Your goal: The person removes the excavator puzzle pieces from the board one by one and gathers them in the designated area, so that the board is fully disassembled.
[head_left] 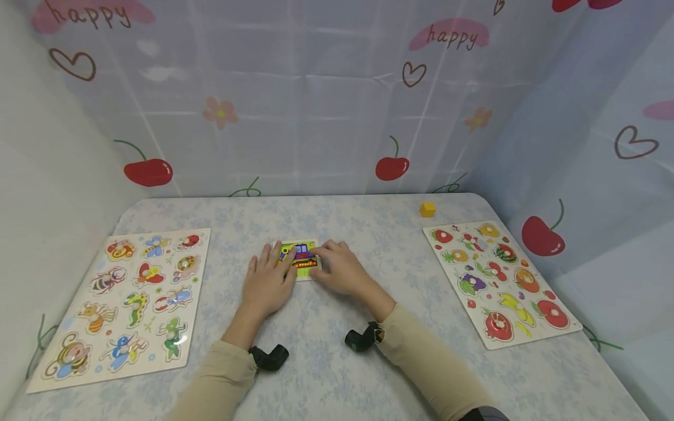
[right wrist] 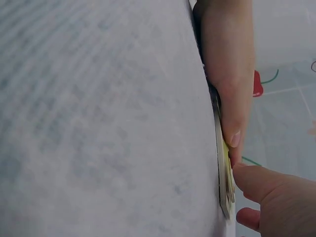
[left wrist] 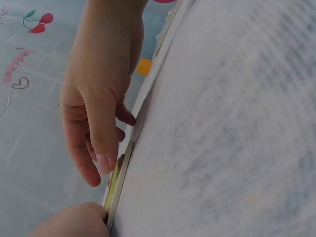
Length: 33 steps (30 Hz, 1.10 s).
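A small yellow-green puzzle board point(head_left: 299, 259) with a blue and orange vehicle picture lies flat at the table's middle. My left hand point(head_left: 271, 275) rests on its left part with fingers stretched forward over the picture. My right hand point(head_left: 334, 266) lies on its right part, fingertips on the picture. In the left wrist view the left hand point(left wrist: 98, 118) touches the board's thin edge point(left wrist: 118, 182). In the right wrist view the right hand's fingers point(right wrist: 232, 98) lie flat along the board point(right wrist: 224, 182), with the left hand point(right wrist: 271, 192) opposite. Neither hand curls round anything.
A large insect peg puzzle point(head_left: 126, 298) lies at the table's left. A fruit peg puzzle point(head_left: 500, 280) lies at the right. A small yellow cube point(head_left: 427, 209) sits at the far right edge. A cherry-print curtain encloses the table point(head_left: 326, 362).
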Tool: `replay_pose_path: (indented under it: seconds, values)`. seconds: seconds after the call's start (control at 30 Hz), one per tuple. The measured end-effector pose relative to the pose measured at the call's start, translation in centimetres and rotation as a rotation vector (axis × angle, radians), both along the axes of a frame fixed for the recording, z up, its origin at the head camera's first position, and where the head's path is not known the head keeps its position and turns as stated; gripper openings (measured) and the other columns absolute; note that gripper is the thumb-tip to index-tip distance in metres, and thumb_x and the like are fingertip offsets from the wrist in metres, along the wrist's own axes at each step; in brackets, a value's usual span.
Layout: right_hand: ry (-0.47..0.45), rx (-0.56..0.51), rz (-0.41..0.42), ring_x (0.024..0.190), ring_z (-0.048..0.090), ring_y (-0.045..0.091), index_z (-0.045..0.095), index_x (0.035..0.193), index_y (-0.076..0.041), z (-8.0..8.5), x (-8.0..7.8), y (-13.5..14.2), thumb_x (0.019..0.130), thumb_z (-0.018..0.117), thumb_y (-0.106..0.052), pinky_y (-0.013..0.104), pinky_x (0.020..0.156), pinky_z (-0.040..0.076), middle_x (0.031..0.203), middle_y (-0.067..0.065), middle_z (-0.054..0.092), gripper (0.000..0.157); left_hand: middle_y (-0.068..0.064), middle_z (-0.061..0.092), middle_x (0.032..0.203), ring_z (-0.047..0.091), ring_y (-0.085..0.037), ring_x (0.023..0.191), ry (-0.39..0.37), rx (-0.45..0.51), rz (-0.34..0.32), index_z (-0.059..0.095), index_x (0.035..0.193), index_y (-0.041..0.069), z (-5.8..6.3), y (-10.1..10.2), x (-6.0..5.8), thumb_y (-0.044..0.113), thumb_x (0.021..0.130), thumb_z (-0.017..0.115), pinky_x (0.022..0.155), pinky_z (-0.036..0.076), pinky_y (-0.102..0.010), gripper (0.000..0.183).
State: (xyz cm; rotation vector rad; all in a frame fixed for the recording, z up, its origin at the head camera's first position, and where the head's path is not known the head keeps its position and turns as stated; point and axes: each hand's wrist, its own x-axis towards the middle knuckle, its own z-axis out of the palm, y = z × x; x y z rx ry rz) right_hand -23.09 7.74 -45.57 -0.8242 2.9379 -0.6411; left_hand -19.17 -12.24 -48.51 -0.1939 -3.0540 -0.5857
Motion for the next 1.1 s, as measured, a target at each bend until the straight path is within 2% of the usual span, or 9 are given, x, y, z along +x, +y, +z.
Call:
replay_pose_path:
  seconds: [0.4,0.73,1.1]
  values:
    - [0.026,0.049,0.019,0.093,0.046,0.014,0.062,0.137,-0.026,-0.17,0.07,-0.22,0.093,0.066,-0.044,0.028,0.074,0.039,0.119,-0.002,0.060,0.047,-0.006,0.013,0.168,0.005,-0.032,0.156,0.013,-0.015,0.000,0.027,0.158,0.031,0.03,0.21,0.13,0.047,0.106,0.028,0.124,0.004,-0.059,0.054]
    - [0.006,0.023,0.019,0.095,0.047,0.015,0.064,0.133,-0.022,-0.25,0.05,-0.45,0.093,0.068,-0.041,0.030,0.077,0.040,0.120,-0.001,0.061,0.044,-0.007,0.014,0.168,0.006,-0.033,0.156,0.010,-0.025,0.007,0.027,0.158,0.031,0.06,0.23,0.16,0.048,0.106,0.030,0.124,0.006,-0.059,0.055]
    - [-0.057,-0.051,0.020,0.100,0.050,0.016,0.066,0.129,-0.017,-0.27,-0.11,-0.66,0.093,0.070,-0.034,0.032,0.082,0.044,0.118,0.000,0.063,0.041,-0.006,0.015,0.168,0.007,-0.033,0.156,0.013,-0.038,0.001,0.027,0.158,0.031,0.05,0.11,0.23,0.044,0.106,0.028,0.124,0.006,-0.059,0.053]
